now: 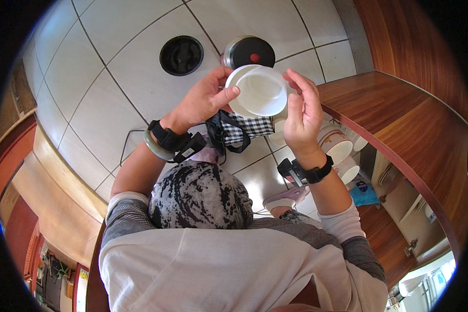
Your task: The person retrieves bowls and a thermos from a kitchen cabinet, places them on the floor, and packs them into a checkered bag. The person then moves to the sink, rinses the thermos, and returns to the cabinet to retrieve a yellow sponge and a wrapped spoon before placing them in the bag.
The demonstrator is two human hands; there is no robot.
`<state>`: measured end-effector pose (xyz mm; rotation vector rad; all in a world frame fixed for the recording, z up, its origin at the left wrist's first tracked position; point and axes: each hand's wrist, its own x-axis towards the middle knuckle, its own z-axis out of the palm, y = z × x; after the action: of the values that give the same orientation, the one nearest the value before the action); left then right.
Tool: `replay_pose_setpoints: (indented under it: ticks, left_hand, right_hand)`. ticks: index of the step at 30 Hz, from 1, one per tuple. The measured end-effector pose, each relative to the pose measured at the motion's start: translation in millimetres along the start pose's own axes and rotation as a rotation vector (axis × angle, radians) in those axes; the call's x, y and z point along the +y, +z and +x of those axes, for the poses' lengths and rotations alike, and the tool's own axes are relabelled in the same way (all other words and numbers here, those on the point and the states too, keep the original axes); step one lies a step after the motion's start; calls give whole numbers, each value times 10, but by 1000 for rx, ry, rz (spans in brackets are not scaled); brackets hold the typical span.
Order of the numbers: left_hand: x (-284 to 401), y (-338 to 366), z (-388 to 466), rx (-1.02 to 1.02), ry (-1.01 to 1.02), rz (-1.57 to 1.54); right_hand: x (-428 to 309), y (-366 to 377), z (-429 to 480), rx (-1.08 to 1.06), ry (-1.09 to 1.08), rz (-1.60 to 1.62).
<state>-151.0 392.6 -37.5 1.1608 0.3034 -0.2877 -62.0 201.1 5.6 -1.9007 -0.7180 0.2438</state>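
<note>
My left hand (pixel 207 96) grips a white, round, bowl-like container (pixel 259 91) by its left side, with the thumb over the rim. The container tilts so that its pale inside faces me; a second curved rim shows within it, and I cannot tell whether two pieces are nested. Close to its right side is my right hand (pixel 305 111), thumb and fingers apart and holding nothing. Just beyond the container stands a metal-sided canister (pixel 247 52) with a black top and a red dot. To its left, a round, shallow black dish or lid (pixel 181 55) lies on the floor.
A black-and-white checked bag (pixel 247 126) with black straps sits on the tiled floor (pixel 140 78) below the container. Several bowls (pixel 337 150) and a blue packet (pixel 362 193) are at right, beside a wooden cabinet (pixel 409 113) with an open compartment.
</note>
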Motion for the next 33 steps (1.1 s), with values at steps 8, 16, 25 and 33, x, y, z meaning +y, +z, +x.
replay_pose_setpoints:
  ticks: [8,16,25,33]
  left_hand:
    - [-58,-4,-6,-17,-21,-45]
    - [-116,37,-23,-101,-51,-12]
    - [-91,23,-72,-37,-109,-46]
    - [94,-272,-134,158,-75,-31]
  right_hand:
    - [-8,31,21,-26,13,-49]
    - [81,81,-10,-11,230,45]
    - [272,-207,-527,0,424,166]
    - [716,-224,-1389,-508,588,-793]
